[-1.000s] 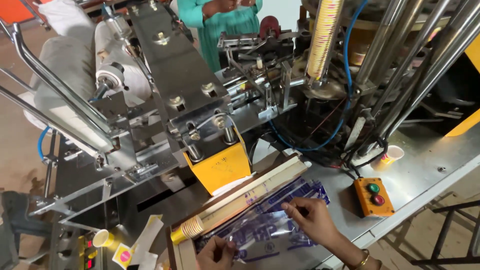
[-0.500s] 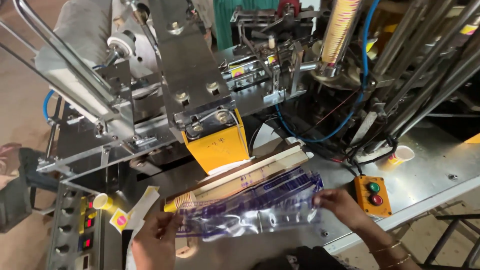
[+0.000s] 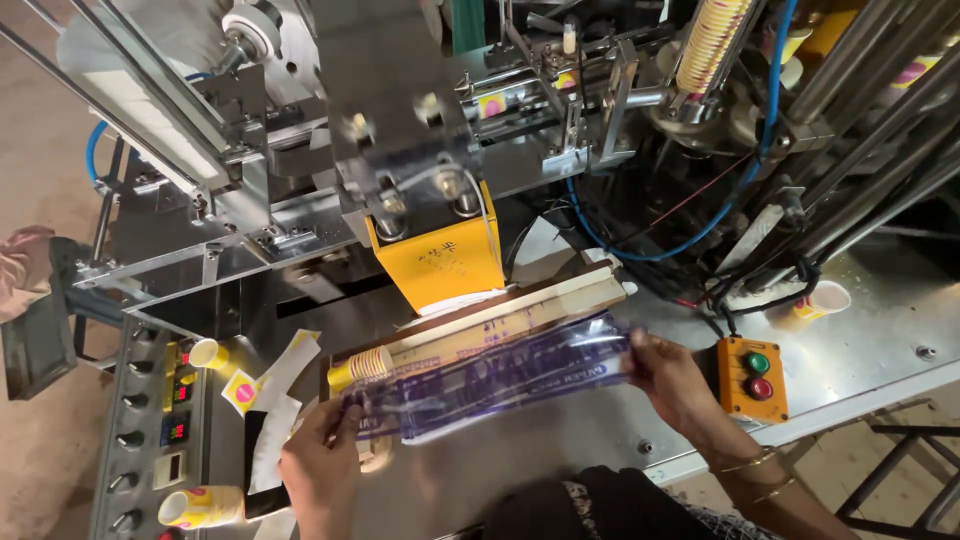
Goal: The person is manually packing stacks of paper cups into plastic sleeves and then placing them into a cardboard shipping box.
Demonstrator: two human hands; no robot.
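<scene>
A: Head view. What's the left hand (image 3: 322, 470) doing?

B: Fingers (image 3: 340, 418) curled shut, pinching the left end of a clear plastic sleeve (image 3: 490, 382) with dark blue print. Thumb side on top, the rest folded under the film.

A: Right hand (image 3: 678, 380)?

B: Same grip at the other end. Fingertips (image 3: 640, 352) closed on the sleeve's right edge, bangles at the wrist. The sleeve is stretched between the two hands, slightly tilted, right end higher.

A: What's near the fingers?

B: Just beyond the sleeve, on the far side of both hands, lies a long stack of paper cups (image 3: 470, 342) on its side in a cream trough (image 3: 560, 298); its yellow-rimmed end sits just above the left fingertips. Can't tell whether film touches the stack.

A: Anything else?

B: Orange button box (image 3: 752, 378), green and red buttons, just right of the right hand. Yellow housing (image 3: 440, 262) on the machine above the trough. Single cup (image 3: 822, 300) further right on the steel table (image 3: 880, 350). Two nested cups (image 3: 198, 506) left of the left hand, by a control panel (image 3: 150, 430).
</scene>
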